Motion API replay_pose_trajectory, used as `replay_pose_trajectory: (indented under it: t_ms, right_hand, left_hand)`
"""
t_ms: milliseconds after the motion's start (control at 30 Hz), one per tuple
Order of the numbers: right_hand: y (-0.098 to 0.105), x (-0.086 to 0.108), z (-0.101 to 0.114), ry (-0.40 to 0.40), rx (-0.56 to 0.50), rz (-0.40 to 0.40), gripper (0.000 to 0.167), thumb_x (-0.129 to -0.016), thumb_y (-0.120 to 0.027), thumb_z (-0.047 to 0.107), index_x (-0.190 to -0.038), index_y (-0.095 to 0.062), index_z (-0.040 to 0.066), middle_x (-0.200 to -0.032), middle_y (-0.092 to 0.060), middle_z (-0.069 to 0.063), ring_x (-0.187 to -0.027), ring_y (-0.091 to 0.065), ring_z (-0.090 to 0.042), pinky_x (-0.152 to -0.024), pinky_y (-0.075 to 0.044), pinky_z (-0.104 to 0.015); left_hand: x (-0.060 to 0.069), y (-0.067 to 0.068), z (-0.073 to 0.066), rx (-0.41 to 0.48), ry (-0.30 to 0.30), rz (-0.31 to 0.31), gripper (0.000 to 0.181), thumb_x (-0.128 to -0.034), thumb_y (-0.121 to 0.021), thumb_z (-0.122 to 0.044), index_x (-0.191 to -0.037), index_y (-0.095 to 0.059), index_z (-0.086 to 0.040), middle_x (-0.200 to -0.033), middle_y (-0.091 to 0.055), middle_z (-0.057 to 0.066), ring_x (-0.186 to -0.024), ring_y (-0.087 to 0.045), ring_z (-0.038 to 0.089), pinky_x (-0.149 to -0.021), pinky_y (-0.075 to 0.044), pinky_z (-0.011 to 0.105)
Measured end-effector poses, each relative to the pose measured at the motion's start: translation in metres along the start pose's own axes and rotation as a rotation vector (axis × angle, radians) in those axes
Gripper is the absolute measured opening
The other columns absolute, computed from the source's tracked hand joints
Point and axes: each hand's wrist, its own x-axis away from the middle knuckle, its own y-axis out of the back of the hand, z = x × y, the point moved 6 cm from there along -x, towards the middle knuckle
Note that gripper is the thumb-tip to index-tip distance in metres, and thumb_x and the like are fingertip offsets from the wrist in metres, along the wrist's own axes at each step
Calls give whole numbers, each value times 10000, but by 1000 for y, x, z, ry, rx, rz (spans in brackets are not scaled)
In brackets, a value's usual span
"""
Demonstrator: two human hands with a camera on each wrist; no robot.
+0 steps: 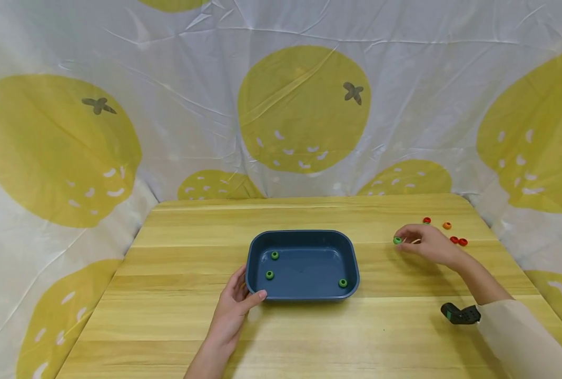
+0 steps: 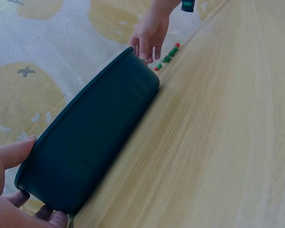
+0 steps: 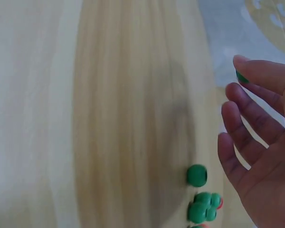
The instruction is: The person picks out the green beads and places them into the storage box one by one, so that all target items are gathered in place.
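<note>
A dark blue tray [image 1: 304,299] stands on the table with green beads [image 1: 269,275] in it, two at its left and one at its lower right. My left hand [image 1: 230,310] grips the tray's left end, thumb on the rim; in the left wrist view the left hand [image 2: 9,190] has fingers at the tray's [image 2: 90,128] lower edge. To the right of the tray, my right hand [image 1: 427,245] pinches a green bead [image 1: 397,240] between thumb and index finger above the table. The right wrist view shows that bead [image 3: 242,77] partly hidden by the thumb of the right hand [image 3: 266,128].
Red beads [image 1: 463,242] and an orange bead [image 1: 447,225] lie on the right of the wooden table [image 1: 176,316]. More green beads [image 3: 197,175] lie below the right hand. A lemon-patterned cloth [image 1: 190,105] hangs behind the table.
</note>
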Motion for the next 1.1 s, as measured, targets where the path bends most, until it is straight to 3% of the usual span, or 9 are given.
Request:
replay_pose_trajectory:
  t_ms: [400, 767, 1100]
  right_hand:
    - [-11, -36, 28, 63, 14, 58, 199, -963, -761, 172, -1122, -726, 58, -967, -677, -6, -884, -634, -221, -704, -546, -329]
    - [-25, -73, 68, 141, -2, 122, 233, -975, -747, 171, -1163, -705, 41, -1007, -700, -5, -926, -667, -204, -881, -567, -465]
    - [-40, -96, 101, 217, -40, 183, 219, -975, -733, 106, -1167, -708, 3, -1079, -703, -62, -956, -669, -229, -891, -569, -462]
  left_hand:
    - [2, 0, 0, -1, 0, 4, 841, -895, -771, 18, -1604, -326, -61, -1616, -359, 148, -1451, -370, 332, -1018, -436, 214]
    - [2, 0, -1, -8, -7, -1, 829, -898, -757, 23, -1601, -325, -49, -1605, -376, 153, -1446, -380, 329, -1037, -422, 220]
    - [3, 0, -1, -7, -13, 7, 835, -898, -758, 17, -1603, -313, -38, -1607, -368, 165, -1454, -369, 333, -1061, -412, 242]
